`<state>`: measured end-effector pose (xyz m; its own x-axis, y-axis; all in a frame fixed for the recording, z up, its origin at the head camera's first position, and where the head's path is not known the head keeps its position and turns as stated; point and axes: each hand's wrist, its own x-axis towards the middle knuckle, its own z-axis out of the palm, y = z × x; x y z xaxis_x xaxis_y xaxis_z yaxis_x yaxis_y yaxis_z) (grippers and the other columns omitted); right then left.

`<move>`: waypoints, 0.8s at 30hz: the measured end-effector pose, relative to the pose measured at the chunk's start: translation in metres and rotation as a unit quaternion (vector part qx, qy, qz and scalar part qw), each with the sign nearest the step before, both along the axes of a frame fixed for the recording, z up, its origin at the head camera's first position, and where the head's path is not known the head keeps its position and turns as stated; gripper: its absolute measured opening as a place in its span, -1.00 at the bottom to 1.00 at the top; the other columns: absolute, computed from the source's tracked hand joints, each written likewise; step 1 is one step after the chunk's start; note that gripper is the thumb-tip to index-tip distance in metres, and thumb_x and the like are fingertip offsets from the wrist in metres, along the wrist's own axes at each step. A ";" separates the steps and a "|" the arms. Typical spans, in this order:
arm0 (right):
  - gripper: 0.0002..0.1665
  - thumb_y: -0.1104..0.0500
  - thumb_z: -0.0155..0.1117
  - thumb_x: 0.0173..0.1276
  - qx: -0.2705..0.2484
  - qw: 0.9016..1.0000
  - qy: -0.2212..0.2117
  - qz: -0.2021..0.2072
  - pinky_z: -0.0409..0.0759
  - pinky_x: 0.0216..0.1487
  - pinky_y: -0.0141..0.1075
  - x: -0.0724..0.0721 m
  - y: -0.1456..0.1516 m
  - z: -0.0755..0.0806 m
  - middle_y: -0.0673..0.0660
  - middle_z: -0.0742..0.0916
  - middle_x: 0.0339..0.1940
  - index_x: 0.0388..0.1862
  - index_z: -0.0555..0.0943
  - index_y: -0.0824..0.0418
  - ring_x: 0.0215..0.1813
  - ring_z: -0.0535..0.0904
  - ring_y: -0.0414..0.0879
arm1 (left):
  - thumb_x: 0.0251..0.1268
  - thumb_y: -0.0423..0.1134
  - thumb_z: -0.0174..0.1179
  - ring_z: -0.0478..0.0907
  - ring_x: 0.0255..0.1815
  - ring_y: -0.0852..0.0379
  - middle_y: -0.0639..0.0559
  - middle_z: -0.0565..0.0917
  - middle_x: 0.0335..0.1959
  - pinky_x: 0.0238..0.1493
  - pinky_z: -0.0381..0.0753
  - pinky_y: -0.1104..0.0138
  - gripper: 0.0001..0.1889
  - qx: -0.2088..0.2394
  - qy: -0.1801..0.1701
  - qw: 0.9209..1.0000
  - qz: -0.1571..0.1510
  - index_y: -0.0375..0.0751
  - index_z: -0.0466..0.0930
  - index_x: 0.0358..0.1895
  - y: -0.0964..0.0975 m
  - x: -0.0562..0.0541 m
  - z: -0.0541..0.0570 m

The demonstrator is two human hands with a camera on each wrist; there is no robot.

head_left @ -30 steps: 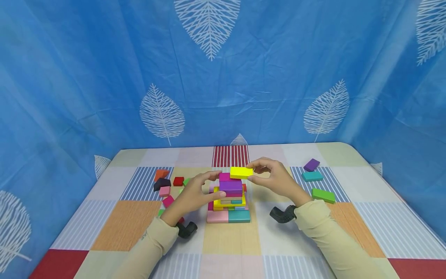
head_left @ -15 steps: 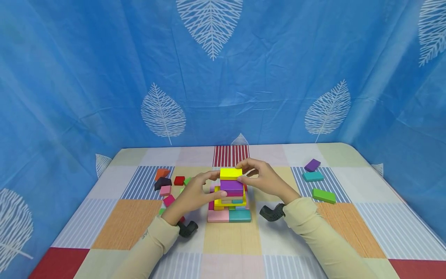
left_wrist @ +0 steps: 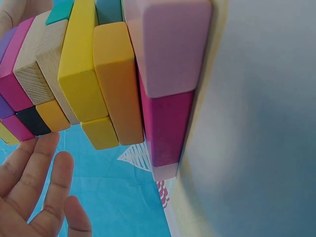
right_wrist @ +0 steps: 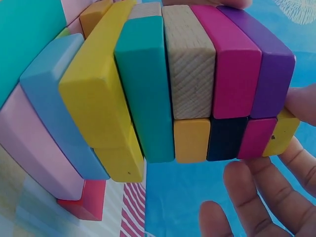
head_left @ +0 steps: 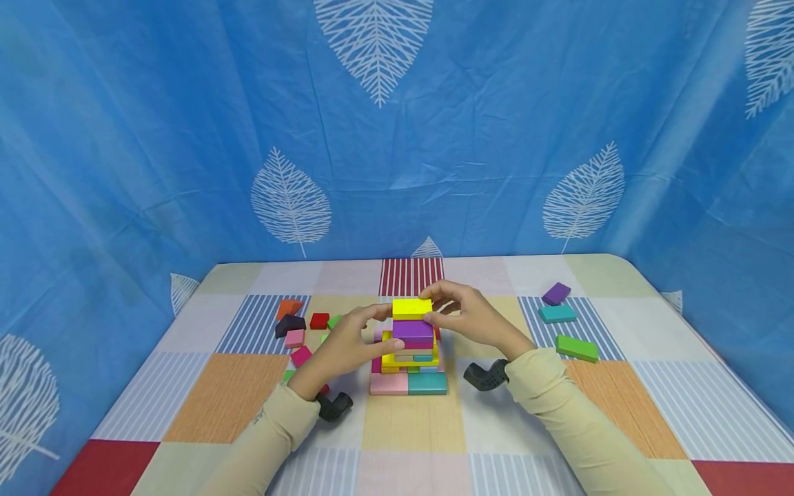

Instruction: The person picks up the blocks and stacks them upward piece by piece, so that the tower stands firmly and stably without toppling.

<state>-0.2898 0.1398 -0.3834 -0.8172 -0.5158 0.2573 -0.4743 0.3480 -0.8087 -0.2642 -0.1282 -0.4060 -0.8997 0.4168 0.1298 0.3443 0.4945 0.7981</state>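
A tower of colored wooden blocks (head_left: pixel 409 359) stands mid-table, widest at its bottom layer. On its top lies a yellow block (head_left: pixel 412 309), above a purple block (head_left: pixel 413 331). My right hand (head_left: pixel 476 317) pinches the right end of this yellow block, thumb in front and fingers behind. From the left, my left hand (head_left: pixel 349 344) holds the tower's upper part, its thumb at the front. The left wrist view shows fingertips (left_wrist: pixel 47 143) against the back, by a black block (left_wrist: pixel 33 121). In the right wrist view, a teal block (right_wrist: pixel 144 89) and plain wood pieces sit in the middle layers.
Left of the tower, partly behind my left arm, are loose blocks: orange (head_left: pixel 288 308), black (head_left: pixel 290 325), pink (head_left: pixel 294 338), red (head_left: pixel 319 321) and several others. On the right lie purple (head_left: pixel 556 294), teal (head_left: pixel 557 314) and green (head_left: pixel 577 348) blocks. A blue curtain (head_left: pixel 471 172) surrounds the table.
The right hand has brought the yellow block left, from overhanging the tower's right side onto the purple block, lined up with it. Over the last half second little moves. The left hand stays.
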 end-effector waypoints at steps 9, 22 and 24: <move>-0.62 0.28 0.38 0.55 0.017 1.000 -0.007 -0.012 0.70 0.21 -0.11 0.004 0.036 0.003 0.31 0.75 0.18 0.28 0.64 0.36 0.12 0.70 0.07 | 0.36 -0.06 0.53 0.49 0.46 -0.21 -0.16 0.64 0.40 0.46 0.47 -0.25 -0.27 -0.005 -0.002 1.000 0.013 -0.23 0.52 0.53 0.002 0.000 0.000; -0.73 0.39 0.33 0.54 0.073 0.994 0.037 -0.073 0.67 -0.02 -0.42 0.032 0.168 -0.017 -0.01 0.79 0.04 0.16 0.69 0.42 0.00 0.65 -0.35 | 0.36 -0.08 0.53 0.52 0.43 -0.19 -0.15 0.66 0.36 0.45 0.50 -0.21 -0.29 -0.011 0.002 1.000 0.016 -0.22 0.54 0.52 0.002 0.001 0.000; -0.72 0.38 0.35 0.53 0.093 0.991 0.035 -0.094 0.67 -0.04 -0.43 0.037 0.189 -0.021 -0.04 0.80 0.02 0.16 0.69 0.42 -0.02 0.64 -0.39 | 0.37 -0.07 0.53 0.52 0.43 -0.19 -0.15 0.66 0.37 0.45 0.50 -0.21 -0.29 -0.010 0.001 1.000 0.015 -0.22 0.54 0.52 0.002 0.001 0.000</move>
